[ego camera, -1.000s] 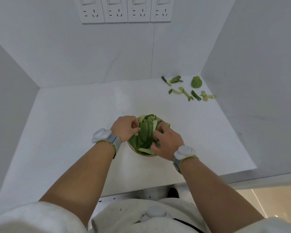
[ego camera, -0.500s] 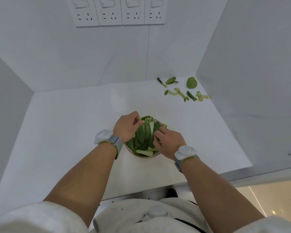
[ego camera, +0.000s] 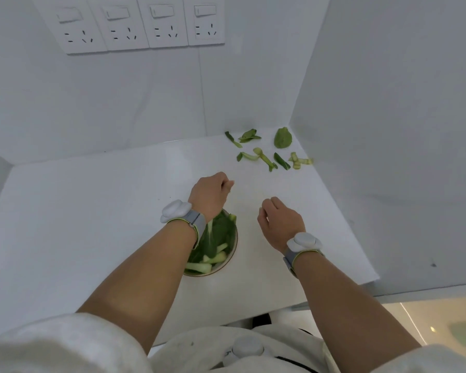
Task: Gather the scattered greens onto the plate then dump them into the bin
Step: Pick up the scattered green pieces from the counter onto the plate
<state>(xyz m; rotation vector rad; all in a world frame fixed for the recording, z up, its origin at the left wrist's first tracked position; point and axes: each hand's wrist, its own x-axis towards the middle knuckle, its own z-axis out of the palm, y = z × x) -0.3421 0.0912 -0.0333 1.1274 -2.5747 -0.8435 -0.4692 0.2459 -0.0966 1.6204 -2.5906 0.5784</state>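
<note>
Two hands hover mid-frame, loosely curled and holding nothing: left hand (ego camera: 210, 194), right hand (ego camera: 278, 222). The plate (ego camera: 233, 250) of greens (ego camera: 217, 243) sits lower centre; scattered greens (ego camera: 267, 152) lie upper right on the worktop (ego camera: 92, 211).

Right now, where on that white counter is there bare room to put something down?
The whole left side of the counter is bare, from the plate to the left wall. A bare strip also lies between the right hand and the right wall. The far right corner is crowded with scattered greens.

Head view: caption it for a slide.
Both hands empty above the counter, plate of greens filled, scraps left in the corner.
</note>
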